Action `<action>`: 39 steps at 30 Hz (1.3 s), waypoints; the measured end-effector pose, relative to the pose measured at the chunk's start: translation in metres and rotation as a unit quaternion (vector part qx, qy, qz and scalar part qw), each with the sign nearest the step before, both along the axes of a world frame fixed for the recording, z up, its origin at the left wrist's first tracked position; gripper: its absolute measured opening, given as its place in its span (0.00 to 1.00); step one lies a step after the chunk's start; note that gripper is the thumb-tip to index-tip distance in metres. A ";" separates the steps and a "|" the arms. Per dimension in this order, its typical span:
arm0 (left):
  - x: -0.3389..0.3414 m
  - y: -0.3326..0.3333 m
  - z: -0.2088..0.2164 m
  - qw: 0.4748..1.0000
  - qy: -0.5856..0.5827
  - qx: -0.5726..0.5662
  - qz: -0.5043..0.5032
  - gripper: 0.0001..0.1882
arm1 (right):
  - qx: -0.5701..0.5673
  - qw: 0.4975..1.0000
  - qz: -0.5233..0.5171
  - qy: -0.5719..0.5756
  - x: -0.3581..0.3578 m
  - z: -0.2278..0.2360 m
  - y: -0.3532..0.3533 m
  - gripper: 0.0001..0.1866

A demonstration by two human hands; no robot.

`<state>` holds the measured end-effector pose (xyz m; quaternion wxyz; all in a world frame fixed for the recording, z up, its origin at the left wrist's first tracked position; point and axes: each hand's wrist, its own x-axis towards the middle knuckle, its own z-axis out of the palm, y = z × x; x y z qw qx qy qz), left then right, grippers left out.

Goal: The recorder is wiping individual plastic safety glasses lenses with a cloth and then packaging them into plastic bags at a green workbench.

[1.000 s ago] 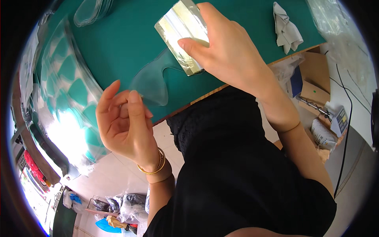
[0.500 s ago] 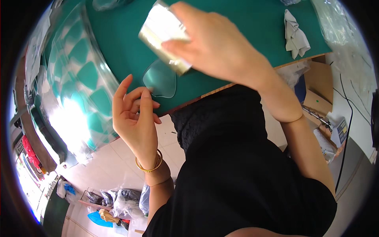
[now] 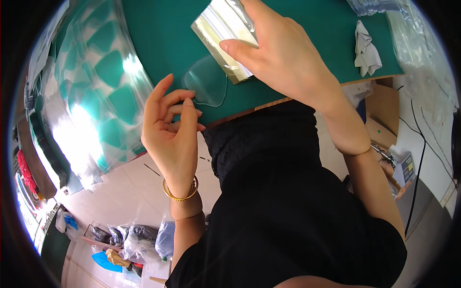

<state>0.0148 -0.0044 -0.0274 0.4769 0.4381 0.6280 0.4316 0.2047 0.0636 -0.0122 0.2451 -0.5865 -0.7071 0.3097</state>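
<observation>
A clear, thin, rounded lens-shaped sheet (image 3: pixel 211 81) lies flat on the green tabletop (image 3: pixel 158 29) near its front edge. My left hand (image 3: pixel 170 125) is at the sheet's lower left edge, one finger raised. Its thumb tip meets another fingertip there; whether anything is pinched between them is too small to see. In my right hand (image 3: pixel 293 62) is a shiny silver-gold piece like a wide roll of tape (image 3: pixel 223 41), gripped between thumb and fingers. It is tilted, and its lower end is over the sheet's upper right edge. The fingers behind it are partly hidden.
At the left lies clear plastic (image 3: pixel 110 67) with several similar rounded sheets in it. A crumpled grey cloth (image 3: pixel 366 50) rests at the right, beside more clear plastic (image 3: pixel 415 53). Below the table edge are a cardboard box (image 3: pixel 384 108), a black cable (image 3: pixel 419 177) and bagged items (image 3: pixel 139 240).
The shiny roll and my right hand have moved right and sharpened from a blur. My left hand keeps its pose at the sheet's edge. The whole view has shifted slightly.
</observation>
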 end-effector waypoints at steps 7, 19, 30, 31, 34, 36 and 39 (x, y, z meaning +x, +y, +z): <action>0.001 -0.002 0.003 1.000 0.017 0.007 -0.011 0.21 | 0.013 0.999 0.035 -0.003 -0.024 -0.007 -0.017 0.20; -0.009 0.017 0.036 0.969 0.216 0.083 -0.088 0.15 | 0.031 0.999 -0.017 -0.006 0.080 -0.003 0.022 0.17; 0.026 0.075 0.025 0.801 0.411 0.206 -0.383 0.14 | 0.389 0.918 -0.001 -0.072 0.183 0.107 0.039 0.11; 0.027 0.077 0.029 0.803 0.400 0.215 -0.386 0.13 | 0.451 0.880 0.128 0.076 0.197 0.109 0.056 0.13; 0.020 0.107 0.034 0.800 0.397 0.248 -0.375 0.14 | 0.116 0.940 -0.020 -0.321 0.203 0.145 0.066 0.10; 0.015 0.141 0.044 0.797 0.415 0.312 -0.308 0.14 | 0.123 0.947 -0.025 -0.296 0.207 0.143 0.073 0.11; 0.011 0.201 0.063 0.797 0.424 0.321 -0.285 0.17 | 0.329 0.907 0.261 0.035 0.232 0.128 0.089 0.12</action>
